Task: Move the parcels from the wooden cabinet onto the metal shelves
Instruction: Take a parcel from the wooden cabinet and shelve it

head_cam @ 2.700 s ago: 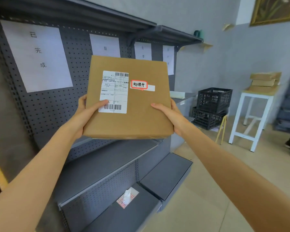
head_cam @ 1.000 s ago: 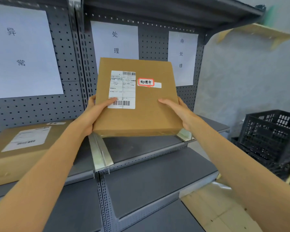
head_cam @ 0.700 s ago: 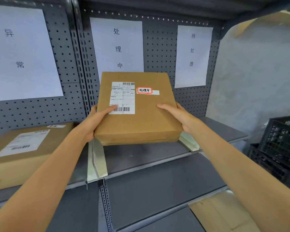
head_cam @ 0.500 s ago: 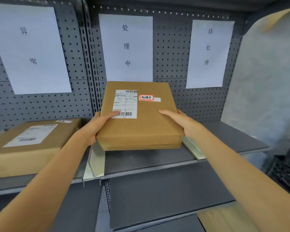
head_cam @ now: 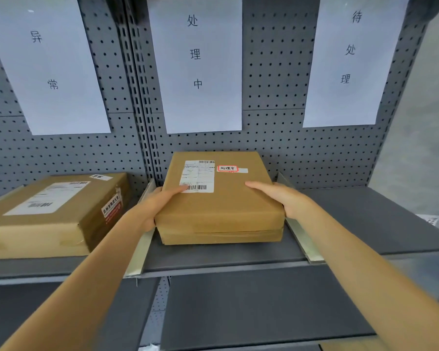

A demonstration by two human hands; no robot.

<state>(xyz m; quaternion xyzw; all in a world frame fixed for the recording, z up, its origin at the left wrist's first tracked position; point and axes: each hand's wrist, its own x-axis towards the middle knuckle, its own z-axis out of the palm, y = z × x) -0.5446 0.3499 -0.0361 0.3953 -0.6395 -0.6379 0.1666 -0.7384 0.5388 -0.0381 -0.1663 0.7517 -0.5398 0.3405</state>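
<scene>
Parcel on the shelf between two dividers, second parcel left of it.

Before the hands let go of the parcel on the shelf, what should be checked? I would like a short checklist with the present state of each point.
1. Right bay: the parcel carries a red-framed tag reading 处理中, and the sheet above it reads the same. Ok.
2. Between the dividers: it lies between the left divider and the right divider. Ok.
3. Fully resting on the shelf: its front edge looks down; the back is hidden. Cannot tell.
4. Hands free to leave: the left hand and right hand hold its sides, thumbs on top. Not yet released.
5. Apart from the neighbouring parcel: the left divider stands between them. Ok.
</scene>
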